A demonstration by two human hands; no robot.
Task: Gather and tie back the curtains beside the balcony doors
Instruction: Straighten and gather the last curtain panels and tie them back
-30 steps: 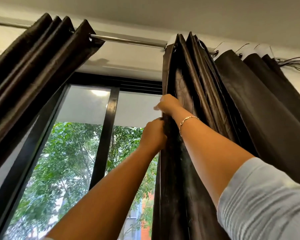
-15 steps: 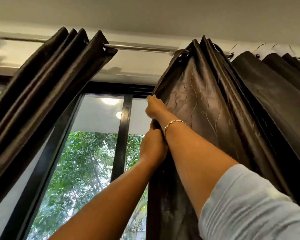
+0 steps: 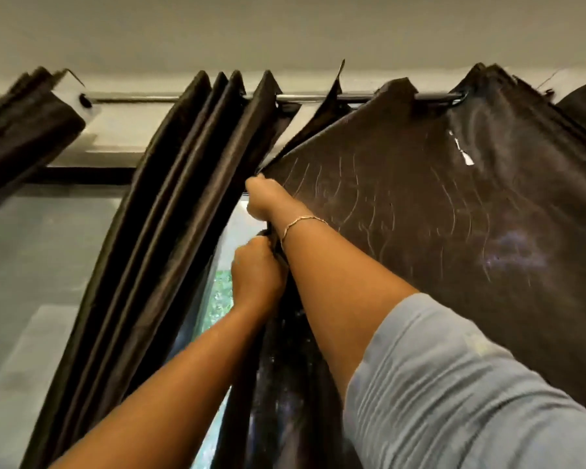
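Up near the curtain rod [image 3: 352, 98], both of the person's arms are stretched high and forward. The right arm, in a pale grey sleeve [image 3: 454, 384], rises from the lower right. The right hand [image 3: 263, 199] is the upper of the two, with a thin bracelet [image 3: 301, 222] on its wrist, and its fingers are curled round the leading edge of the dark right-hand curtain [image 3: 437, 214]. The left arm comes up bare from the lower left. The left hand [image 3: 256, 272] sits just beneath the right, its back toward the room, fingers closed in a fist on the same edge of cloth.

That curtain hangs from the rod, drawn out broad and flat, with its edge held right beside the folds of the pleated curtain [image 3: 170, 214]. Only a thin strip of window [image 3: 222, 292] with green leaves shows between them, below the hands. Another bunched curtain [image 3: 21, 120] hangs at the far left.

A second ago the right-hand curtain was gathered tight in narrow folds. Half a second ago it was partly fanned out, and a wide stretch of glass and black frame stood open between the two curtains. Both hands have kept their hold on the edge and carried it leftward, closing the gap almost wholly.
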